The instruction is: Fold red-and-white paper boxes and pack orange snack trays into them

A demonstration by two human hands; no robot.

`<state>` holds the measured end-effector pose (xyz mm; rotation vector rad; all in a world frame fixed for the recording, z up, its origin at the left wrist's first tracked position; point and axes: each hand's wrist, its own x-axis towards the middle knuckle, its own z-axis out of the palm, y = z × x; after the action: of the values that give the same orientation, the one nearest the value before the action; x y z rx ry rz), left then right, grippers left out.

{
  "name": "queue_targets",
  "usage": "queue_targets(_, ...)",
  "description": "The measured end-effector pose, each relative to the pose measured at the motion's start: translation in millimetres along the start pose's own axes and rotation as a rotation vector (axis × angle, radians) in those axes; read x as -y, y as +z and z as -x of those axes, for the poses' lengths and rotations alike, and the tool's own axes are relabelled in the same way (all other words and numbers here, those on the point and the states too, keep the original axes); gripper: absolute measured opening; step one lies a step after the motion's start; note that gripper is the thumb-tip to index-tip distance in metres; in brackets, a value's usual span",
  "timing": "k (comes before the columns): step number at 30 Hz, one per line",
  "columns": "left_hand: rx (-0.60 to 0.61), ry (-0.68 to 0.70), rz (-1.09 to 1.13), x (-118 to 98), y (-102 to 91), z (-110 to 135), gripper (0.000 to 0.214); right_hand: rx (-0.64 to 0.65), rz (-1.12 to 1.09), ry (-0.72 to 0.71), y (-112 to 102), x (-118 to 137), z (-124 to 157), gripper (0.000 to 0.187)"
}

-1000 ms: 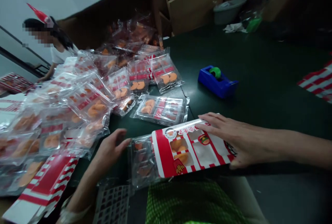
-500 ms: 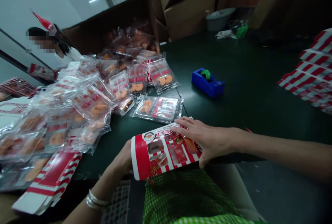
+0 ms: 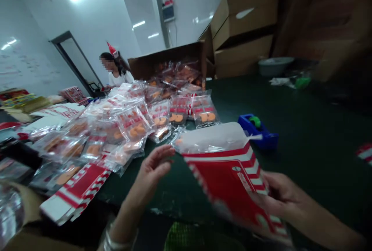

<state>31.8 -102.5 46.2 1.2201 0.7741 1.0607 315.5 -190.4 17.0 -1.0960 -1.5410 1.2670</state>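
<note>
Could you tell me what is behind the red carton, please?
A blue tape dispenser sits behind the red carton, its left end covered; what lies directly behind the rest cannot be seen.

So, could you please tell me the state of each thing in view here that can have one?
Left hand: open, fingers spread, holding nothing.
Right hand: closed on the box's lower edge.
Red-and-white printed box: lifted, tilted, blurred.
Flat red-and-white carton: folded flat, lying down.
Blue tape dispenser: upright, green roll loaded.
Clear plastic bags: heaped, orange pieces inside.
Brown cardboard box: open, bags inside.
</note>
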Motion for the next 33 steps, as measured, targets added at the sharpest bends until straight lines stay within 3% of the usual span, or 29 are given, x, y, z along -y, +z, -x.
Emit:
queue_targets(2,0.064,-0.043,0.170,21.1,13.0,6.7,0.062,0.017,-0.435,0.159,11.3,-10.9,8.2,0.035)
queue_targets(4,0.049,-0.182,0.270,46.3,28.6,12.0,0.068,-0.037,-0.627,0.192,26.2,-28.3,11.1,0.034)
queue_targets(7,-0.116,-0.282,0.266,72.5,44.0,18.0,0.076,-0.199,-0.579,0.218,42.5,-41.9,11.5,0.057)
queue_targets(10,-0.259,-0.234,0.240,82.5,46.2,19.9,0.069,-0.365,-0.502,0.318,46.9,-38.1,9.5,0.087)
queue_targets(12,-0.296,-0.193,0.151,85.0,44.5,19.3,0.061,-0.370,-0.465,0.377,44.8,-35.6,5.8,0.091)
queue_targets(18,-0.154,-0.183,-0.081,82.7,34.8,13.6,0.043,-0.421,-0.261,0.243,28.1,-41.1,-13.9,0.067)
queue_targets(21,-0.085,-0.200,-0.237,74.8,24.1,9.9,0.035,-0.312,-0.246,0.291,18.8,-38.0,-19.4,0.051)
queue_targets(25,0.021,-0.203,-0.435,65.3,14.4,2.5,0.022,-0.236,0.013,0.238,12.3,-27.7,-22.2,0.027)
queue_targets(29,-0.001,-0.288,-0.283,68.0,14.3,-7.0,0.019,-0.371,0.256,0.080,15.5,-29.9,-24.3,0.024)
queue_targets(33,-0.030,-0.338,-0.115,68.4,13.7,-11.5,0.018,-0.479,0.234,0.105,18.2,-36.0,-20.8,0.014)
